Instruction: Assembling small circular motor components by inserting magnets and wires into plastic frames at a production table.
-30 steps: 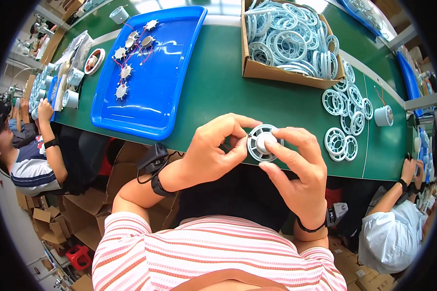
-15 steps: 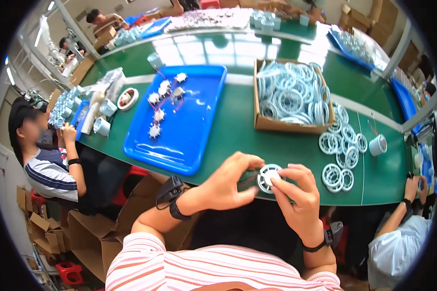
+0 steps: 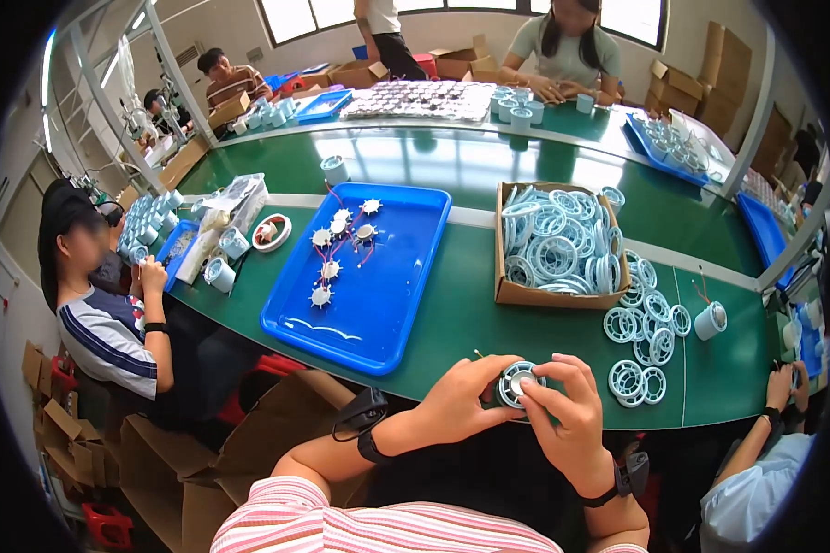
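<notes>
At the near table edge, a round light-blue ring part (image 3: 516,383) with a pale disc in its middle is between my hands. My left hand (image 3: 459,398) grips it from the left, thumb below and fingers along its far side. My right hand (image 3: 567,405) is closed on the right side of the same part, fingertips at its central disc. A thin wire end (image 3: 478,353) sticks out above my left fingers. Ahead to the left, a blue tray (image 3: 360,336) holds several small white toothed round parts (image 3: 321,296) with red wires.
A cardboard box (image 3: 563,297) full of light-blue rings stands beyond my hands. Loose rings (image 3: 653,346) lie to its right, near a light-blue cup (image 3: 710,321) with wires. A person (image 3: 111,323) works at the left, and another person's arm (image 3: 756,429) is at the right.
My left hand, apart from the ring part before, has come right and closed on it. My right hand still holds it. The view has tilted up, so the table sits lower in it.
</notes>
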Tool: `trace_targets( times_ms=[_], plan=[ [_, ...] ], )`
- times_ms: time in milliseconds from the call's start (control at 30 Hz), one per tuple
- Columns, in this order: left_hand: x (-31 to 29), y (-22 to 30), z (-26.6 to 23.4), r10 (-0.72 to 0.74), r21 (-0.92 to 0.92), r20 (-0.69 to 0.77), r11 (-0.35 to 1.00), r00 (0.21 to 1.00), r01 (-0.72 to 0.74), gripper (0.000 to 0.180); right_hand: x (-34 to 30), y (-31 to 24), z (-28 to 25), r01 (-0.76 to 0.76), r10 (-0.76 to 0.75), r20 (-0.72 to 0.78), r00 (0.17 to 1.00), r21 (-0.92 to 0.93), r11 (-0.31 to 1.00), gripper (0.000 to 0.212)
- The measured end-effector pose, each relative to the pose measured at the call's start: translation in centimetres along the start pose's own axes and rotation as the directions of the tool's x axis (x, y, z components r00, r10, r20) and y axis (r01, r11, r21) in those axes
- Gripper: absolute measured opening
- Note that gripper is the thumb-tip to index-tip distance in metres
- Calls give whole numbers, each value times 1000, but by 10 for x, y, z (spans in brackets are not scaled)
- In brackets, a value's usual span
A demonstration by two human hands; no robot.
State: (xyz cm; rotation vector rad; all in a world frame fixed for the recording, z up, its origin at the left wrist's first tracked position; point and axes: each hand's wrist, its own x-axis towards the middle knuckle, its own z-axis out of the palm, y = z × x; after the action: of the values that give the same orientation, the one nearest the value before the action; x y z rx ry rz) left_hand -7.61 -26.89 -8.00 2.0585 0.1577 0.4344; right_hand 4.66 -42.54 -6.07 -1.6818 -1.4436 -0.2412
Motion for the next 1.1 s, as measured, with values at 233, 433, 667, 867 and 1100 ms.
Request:
trace_targets(
  times_ms=[233,433,667,867,1100],
  plan=[
    [3,-6,3,49,-4,-59,999,997,-49,58,33,-14,-22,-127,94,110,989,341,932,14],
    [10,-6,-11,-39,3,-44,999,998,39,57,127,-24,-41,57,31,-164,986,505,861,14],
    [2,-35,3,60,-41,-61,997,996,-62,48,95,-8,54,266,-274,173,946,66,962,17],
    [-2,-22,6,152,-9,-279,987,948,-161,50,81,-1,-27,-56,-14,242,970,283,958,25],
    [-1,-20,9,205,-29,-226,976,952,-217,59,26,-6,-26,-175,89,366,926,208,962,52]
  ],
)
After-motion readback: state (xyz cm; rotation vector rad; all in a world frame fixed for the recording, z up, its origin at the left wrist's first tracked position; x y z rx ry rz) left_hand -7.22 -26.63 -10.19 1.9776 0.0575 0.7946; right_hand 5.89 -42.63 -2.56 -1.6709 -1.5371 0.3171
